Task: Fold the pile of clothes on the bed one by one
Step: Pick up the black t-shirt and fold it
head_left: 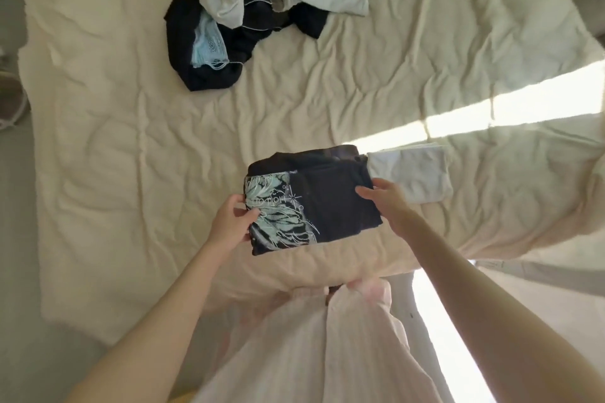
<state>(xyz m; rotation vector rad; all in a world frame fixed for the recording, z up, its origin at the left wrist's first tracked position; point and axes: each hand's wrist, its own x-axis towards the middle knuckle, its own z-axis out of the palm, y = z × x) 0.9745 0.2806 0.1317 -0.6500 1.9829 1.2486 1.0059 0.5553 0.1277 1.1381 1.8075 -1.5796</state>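
Near the foot of the cream bed point(131, 141), a person holds a folded dark shirt point(330, 203) with a pale blue print. Left hand point(229, 222) pinches its 9 o'clock edge, thumb on top, fingers curled beneath. Right hand point(386, 203) grips the 3 o'clock edge, fingers wrapped around it. Just beside it at 2 o'clock lies a folded white garment point(412, 173). Toward 12 o'clock, well apart, sits the unfolded pile of clothes point(262, 3), dark and pale items tangled.
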